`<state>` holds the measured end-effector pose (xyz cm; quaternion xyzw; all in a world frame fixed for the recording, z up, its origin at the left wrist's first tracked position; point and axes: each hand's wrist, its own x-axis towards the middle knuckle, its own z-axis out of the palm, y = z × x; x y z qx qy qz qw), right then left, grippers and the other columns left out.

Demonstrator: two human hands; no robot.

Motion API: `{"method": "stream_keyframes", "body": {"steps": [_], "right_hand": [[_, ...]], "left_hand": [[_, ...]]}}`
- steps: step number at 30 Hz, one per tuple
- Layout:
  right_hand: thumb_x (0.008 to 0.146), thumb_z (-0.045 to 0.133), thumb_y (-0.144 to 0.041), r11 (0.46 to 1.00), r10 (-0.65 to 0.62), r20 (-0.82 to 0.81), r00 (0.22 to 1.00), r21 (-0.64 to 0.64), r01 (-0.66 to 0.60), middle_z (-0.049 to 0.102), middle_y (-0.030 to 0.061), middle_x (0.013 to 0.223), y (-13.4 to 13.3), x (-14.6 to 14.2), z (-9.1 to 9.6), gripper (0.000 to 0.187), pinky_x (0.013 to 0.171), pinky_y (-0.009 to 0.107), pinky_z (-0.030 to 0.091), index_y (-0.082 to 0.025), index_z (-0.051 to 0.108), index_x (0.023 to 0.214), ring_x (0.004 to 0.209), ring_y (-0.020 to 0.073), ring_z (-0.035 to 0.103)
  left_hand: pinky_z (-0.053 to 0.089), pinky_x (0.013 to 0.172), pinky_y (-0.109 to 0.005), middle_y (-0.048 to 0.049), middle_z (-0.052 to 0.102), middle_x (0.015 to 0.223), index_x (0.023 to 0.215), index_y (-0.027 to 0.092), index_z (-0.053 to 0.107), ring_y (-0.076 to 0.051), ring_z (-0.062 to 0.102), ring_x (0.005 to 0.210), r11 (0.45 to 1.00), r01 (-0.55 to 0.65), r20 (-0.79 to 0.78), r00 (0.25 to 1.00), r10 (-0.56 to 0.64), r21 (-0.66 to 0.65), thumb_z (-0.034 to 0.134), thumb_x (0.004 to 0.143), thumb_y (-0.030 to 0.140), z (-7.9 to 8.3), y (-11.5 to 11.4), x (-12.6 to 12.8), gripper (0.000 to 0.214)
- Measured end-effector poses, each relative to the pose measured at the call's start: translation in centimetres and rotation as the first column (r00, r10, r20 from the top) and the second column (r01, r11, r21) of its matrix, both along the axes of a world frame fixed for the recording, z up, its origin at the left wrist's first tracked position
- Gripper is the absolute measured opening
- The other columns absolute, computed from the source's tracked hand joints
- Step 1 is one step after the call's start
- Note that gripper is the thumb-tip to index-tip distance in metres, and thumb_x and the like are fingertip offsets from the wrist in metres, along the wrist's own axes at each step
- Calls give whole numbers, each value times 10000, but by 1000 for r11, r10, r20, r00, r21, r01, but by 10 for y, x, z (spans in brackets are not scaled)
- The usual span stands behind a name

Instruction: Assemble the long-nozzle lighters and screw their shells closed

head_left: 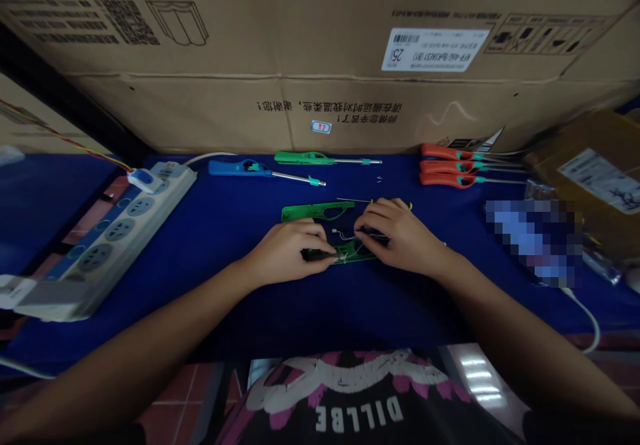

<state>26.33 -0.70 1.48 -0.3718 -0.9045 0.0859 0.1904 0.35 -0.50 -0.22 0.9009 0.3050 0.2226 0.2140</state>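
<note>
My left hand point(289, 250) and my right hand point(400, 233) meet over a green lighter shell half point(350, 253) lying open on the blue cloth point(240, 232). Both hands have fingers curled and pinched on this shell and its small inner wires. A second green shell half point(315, 211) lies just behind my left hand, untouched. Parts under my fingers are hidden.
A blue long-nosed lighter point(260, 170) and a green one point(320, 159) lie further back. Three orange lighters point(453, 166) rest at the back right. A white power strip point(110, 232) runs along the left. Large cardboard boxes point(320, 58) wall the back; a brown package point(595, 172) sits right.
</note>
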Motion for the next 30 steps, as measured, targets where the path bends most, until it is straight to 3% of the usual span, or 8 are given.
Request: {"method": "stream_keyframes", "body": {"steps": [4,9,15,22,25,30], "right_hand": [[977,545,-199,999,-43,34,999,30,42,693,62,979,4,6,1,122,816,376,358,-202,661,1012,924,224,582],[989,572,-257,998,50,-74,996,-36,-53,676,68,1003,-1,-1,-2,129,857,380,391,-212,678,1049,954,215,594],[990,605,-310,989,110,-89,990,-92,-118,670,76,1107,-13,-19,-11,171,874,393,381,-256,724,1100,1046,235,569],[941,663,-231,984,52,-151,987,-161,-76,668,73,1063,-13,-23,-15,66,876,381,383,-207,715,974,1012,220,571],[936,656,-231,984,49,-133,990,-161,-71,668,78,1071,-13,-22,-14,68,882,386,380,-202,700,979,1017,224,574],[953,668,-353,992,46,-135,990,-109,-61,686,68,1068,-12,-26,-18,169,854,370,361,-227,717,1055,1013,219,583]], "left_hand": [[547,750,-273,-27,745,924,1000,233,799,-166,700,851,1000,12,57,998,-12,-6,679,911,300,1,0,-1,164],[559,815,-295,-52,733,993,1044,222,778,-168,705,886,991,89,98,992,-79,-96,643,908,211,11,8,-12,192],[546,874,-304,-34,701,1027,1010,259,802,-165,702,914,973,114,36,993,-109,-201,752,864,271,12,18,-20,155],[531,841,-296,-6,680,926,951,261,820,-150,695,865,943,14,94,995,19,-332,814,814,278,2,17,-13,138],[532,816,-288,-3,683,925,947,261,819,-149,691,854,947,-2,99,994,35,-321,819,808,292,2,15,-11,142],[545,802,-268,-8,673,917,920,223,804,-142,690,825,981,3,128,991,22,-193,799,810,243,1,11,-9,112]]}}
